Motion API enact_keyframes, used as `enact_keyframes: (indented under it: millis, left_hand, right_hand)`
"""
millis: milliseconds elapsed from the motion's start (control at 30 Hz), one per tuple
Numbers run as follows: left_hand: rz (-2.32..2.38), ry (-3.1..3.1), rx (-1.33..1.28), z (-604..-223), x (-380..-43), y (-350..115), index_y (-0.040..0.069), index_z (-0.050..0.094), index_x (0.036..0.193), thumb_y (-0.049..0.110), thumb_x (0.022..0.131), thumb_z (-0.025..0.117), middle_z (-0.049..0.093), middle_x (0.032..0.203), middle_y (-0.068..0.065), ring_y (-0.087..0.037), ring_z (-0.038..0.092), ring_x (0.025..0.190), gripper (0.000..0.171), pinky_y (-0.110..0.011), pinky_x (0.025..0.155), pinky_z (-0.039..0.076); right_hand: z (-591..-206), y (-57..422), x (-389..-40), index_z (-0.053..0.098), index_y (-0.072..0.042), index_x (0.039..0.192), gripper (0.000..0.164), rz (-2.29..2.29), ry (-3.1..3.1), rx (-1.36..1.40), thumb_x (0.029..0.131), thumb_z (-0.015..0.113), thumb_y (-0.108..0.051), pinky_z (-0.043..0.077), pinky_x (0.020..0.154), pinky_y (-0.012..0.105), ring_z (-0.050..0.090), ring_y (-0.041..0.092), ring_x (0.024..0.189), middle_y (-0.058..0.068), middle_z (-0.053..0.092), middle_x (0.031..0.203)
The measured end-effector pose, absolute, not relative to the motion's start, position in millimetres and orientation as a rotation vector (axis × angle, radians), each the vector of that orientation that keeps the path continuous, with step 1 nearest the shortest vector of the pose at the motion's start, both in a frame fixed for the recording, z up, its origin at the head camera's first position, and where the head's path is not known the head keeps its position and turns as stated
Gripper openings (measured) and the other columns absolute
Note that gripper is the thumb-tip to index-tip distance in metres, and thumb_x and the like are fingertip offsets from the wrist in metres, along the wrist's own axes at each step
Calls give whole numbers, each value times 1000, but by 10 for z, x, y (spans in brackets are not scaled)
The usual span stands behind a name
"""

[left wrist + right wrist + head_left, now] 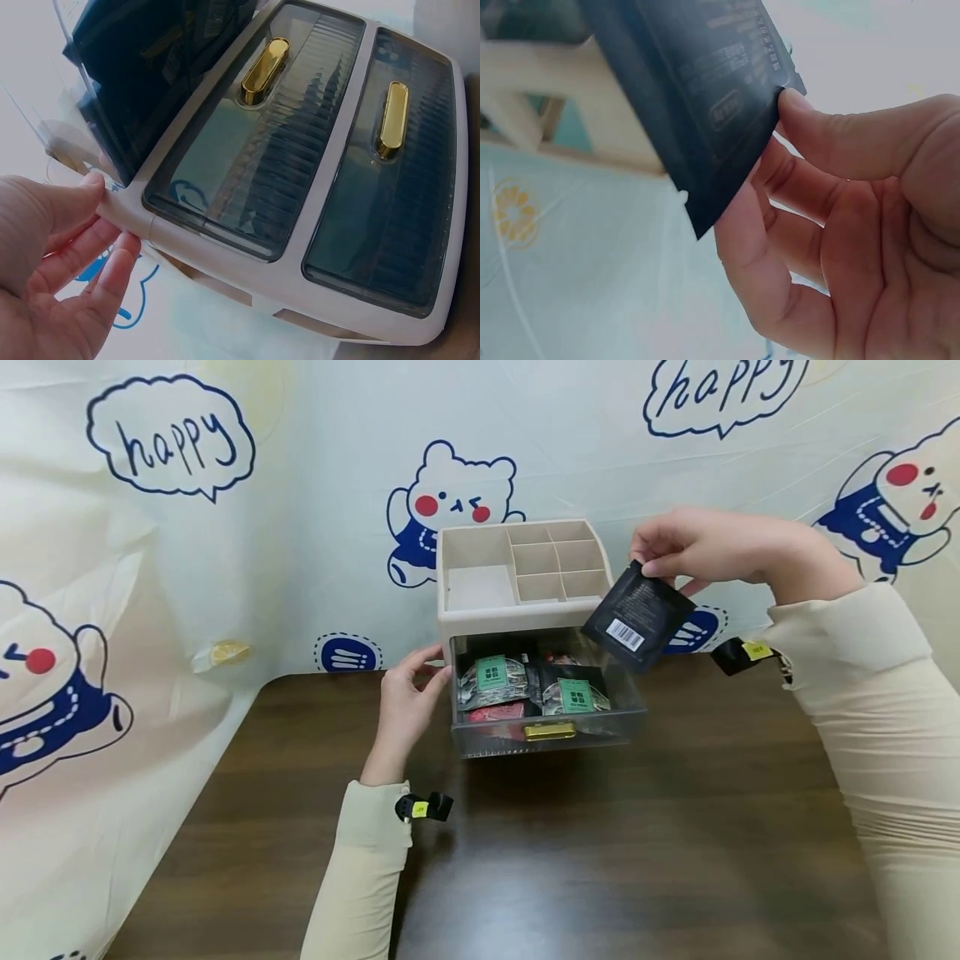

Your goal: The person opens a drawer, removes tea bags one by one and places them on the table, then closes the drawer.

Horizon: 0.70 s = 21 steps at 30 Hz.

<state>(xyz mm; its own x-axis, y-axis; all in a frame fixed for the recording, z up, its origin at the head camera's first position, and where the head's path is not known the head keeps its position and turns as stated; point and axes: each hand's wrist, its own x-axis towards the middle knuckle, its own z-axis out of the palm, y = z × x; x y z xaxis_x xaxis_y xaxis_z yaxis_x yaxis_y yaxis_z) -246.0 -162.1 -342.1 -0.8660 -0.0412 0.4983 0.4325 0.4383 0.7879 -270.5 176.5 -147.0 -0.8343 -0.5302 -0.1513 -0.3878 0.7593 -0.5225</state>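
Note:
My right hand (pixel 712 550) pinches a flat black sachet (pixel 637 618) by its top edge, thumb on one face and fingers behind. Its printed side with a white barcode faces up, over the right side of a pulled-out clear drawer (pixel 551 745). Inside lie black sachets with green labels (pixel 576 695) and a pinkish-red packet (pixel 497 712). My left hand (pixel 408 697) is at the left side of the white desktop organizer (pixel 480 620). In the left wrist view, its thumb and fingertips touch the frame (pixel 139 214) beside the open drawer.
The organizer's top has one large and several small compartments (pixel 534 560). Two closed drawers with gold handles (pixel 393 120) sit below the open one. A dark wood table (pixel 600 852) lies beneath, with a printed cloth (pixel 315 527) behind and at the left.

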Motion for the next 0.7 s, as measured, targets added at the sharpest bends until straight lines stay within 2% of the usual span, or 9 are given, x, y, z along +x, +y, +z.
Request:
enact_keyframes:
  millis: [333, 533, 700]
  left_hand:
    - [-1424, -2242, -356, -3427, -2460, -1621, 9, 60, 119, 10, 86, 64, 60, 114, -9, -17, 57, 89, 33, -38, 77, 52]
    - [-1443, -2229, -353, -3427, -2454, -1630, 9, 60, 118, 10, 85, 65, 60, 114, -9, -18, 56, 88, 33, -40, 76, 52]
    - [-1448, -2221, -358, -3427, -2449, -1648, 8, 60, 119, 10, 85, 65, 60, 114, -9, -17, 56, 88, 34, -39, 76, 52]
  right_hand:
    - [-1875, 2258, -2833, 43, -1, 103, 10, -885, 2606, -521, 99, 39, -8, 50, 74, 44, 53, 27, 93, 14, 54, 103]
    - [-2362, 2467, -2891, 43, 2, 101, 8, -1016, 2479, -436, 98, 38, -3, 51, 66, 43, 54, 27, 82, 14, 53, 94]
    - [-2837, 2599, -2945, 41, 5, 99, 6, -1094, 2350, -393, 96, 38, 0, 50, 60, 38, 52, 27, 77, 17, 48, 93]
